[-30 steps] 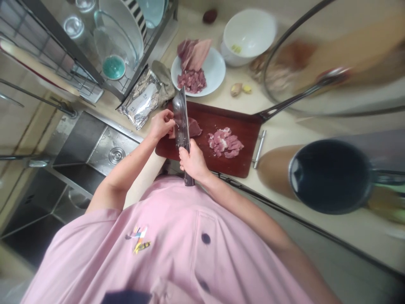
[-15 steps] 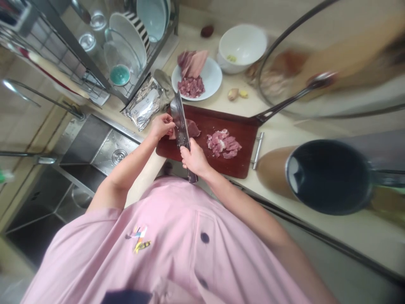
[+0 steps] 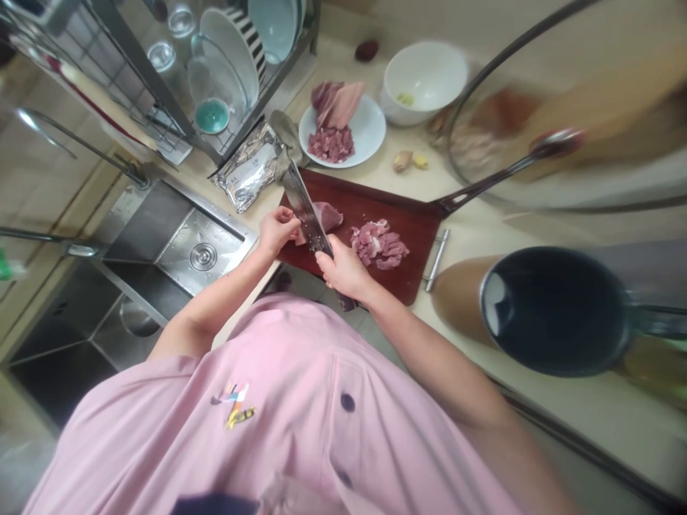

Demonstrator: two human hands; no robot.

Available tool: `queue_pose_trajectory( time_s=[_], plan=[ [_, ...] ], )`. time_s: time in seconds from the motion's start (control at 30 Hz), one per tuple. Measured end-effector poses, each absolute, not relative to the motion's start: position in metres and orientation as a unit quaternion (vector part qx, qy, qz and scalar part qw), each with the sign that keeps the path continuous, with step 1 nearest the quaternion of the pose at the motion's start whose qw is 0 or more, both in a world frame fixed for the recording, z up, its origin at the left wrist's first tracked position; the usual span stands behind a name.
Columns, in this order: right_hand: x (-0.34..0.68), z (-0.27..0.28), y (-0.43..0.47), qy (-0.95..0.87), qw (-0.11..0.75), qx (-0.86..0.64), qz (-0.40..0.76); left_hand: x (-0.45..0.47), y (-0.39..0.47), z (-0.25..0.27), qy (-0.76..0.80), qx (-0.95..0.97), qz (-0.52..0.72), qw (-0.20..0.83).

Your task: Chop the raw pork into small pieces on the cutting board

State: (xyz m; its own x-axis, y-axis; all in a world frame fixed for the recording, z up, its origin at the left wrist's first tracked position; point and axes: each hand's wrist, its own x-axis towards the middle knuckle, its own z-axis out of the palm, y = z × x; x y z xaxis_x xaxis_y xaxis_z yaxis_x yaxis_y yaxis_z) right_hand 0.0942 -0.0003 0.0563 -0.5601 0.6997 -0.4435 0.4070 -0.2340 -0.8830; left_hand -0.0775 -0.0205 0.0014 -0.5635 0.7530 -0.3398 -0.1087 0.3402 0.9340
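Note:
My right hand (image 3: pixel 346 268) is closed around the dark handle of a cleaver (image 3: pixel 308 207), its blade slanting up and left over the red-brown cutting board (image 3: pixel 370 192). On the blade's other side, my left hand (image 3: pixel 280 229) has its thumb and fingers pinched together close to the metal. Pink meat shows just below these fingertips; what they pinch is hidden. Behind the blade lies a larger piece of raw meat (image 3: pixel 326 214), partly covered by it. Sliced meat (image 3: pixel 379 244) is heaped on the right part of the board.
Behind the board, a white plate (image 3: pixel 370 136) holds diced meat and a larger piece. Near it are a white bowl (image 3: pixel 426 79), ginger (image 3: pixel 402 162) and a silver packet (image 3: pixel 250 175). A sink (image 3: pixel 182 243) and dish rack (image 3: pixel 147 79) are left; a dark pan (image 3: pixel 555 311) stands right.
The cleaver's blade tip has swung down and left, and its handle has moved right with my right hand. My left hand stays pinched beside the blade. The view has shifted slightly.

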Motion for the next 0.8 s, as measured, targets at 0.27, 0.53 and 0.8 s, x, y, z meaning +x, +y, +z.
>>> queue_pose_trajectory(
  time_s=[0.27,0.53,0.8],
  plan=[
    [0.086,0.056,-0.010,-0.686,0.100,-0.454,0.560,-0.081,-0.021,-0.002,0.709,0.262,0.519,0.400],
    [0.075,0.052,-0.007,-0.665,0.109,-0.467,0.572,-0.083,-0.023,-0.004,0.699,0.277,0.521,0.404],
    [0.065,0.056,0.000,-0.692,0.122,-0.465,0.538,-0.084,-0.023,-0.005,0.691,0.281,0.527,0.407]
  ],
)
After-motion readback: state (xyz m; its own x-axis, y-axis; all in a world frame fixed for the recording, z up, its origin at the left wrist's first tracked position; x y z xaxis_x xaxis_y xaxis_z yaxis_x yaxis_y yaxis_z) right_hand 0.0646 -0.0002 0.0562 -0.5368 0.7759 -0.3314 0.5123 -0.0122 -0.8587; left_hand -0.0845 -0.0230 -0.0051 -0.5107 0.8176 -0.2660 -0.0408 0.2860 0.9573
